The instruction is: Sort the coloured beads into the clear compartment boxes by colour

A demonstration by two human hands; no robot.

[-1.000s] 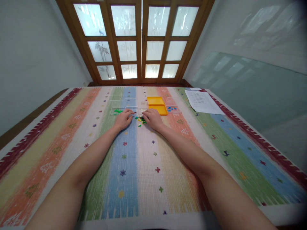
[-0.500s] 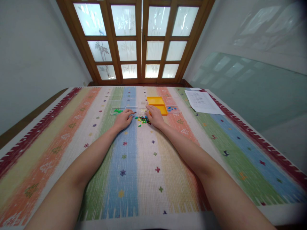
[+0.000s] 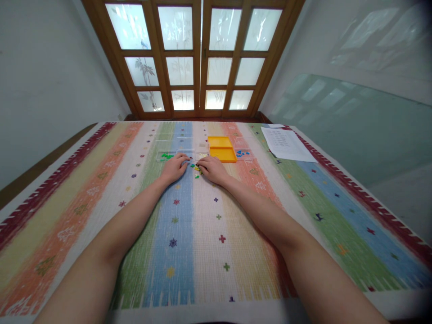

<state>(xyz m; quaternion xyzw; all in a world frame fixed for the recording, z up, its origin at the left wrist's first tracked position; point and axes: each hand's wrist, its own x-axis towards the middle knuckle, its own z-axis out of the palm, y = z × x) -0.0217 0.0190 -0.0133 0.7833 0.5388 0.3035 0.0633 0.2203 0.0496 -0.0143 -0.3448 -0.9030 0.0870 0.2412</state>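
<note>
My left hand rests on the near edge of a clear plastic box, its fingers stretched out and the thumb apart. Beside it, green pieces lie in another clear box. My right hand is over a pile of small coloured pieces and covers most of it. Its fingertips are drawn together at the pile's left side; whatever is between them is too small to make out. A few green, yellow and dark pieces show between the two hands.
Behind my right hand lies an opened yellow box. To its right, a clear box holds blue pieces. A printed paper sheet lies at the far right of the striped tablecloth.
My right hand has moved back from the boxes by the yellow one, toward me and slightly left, down onto the pile. My left hand stays in place.
</note>
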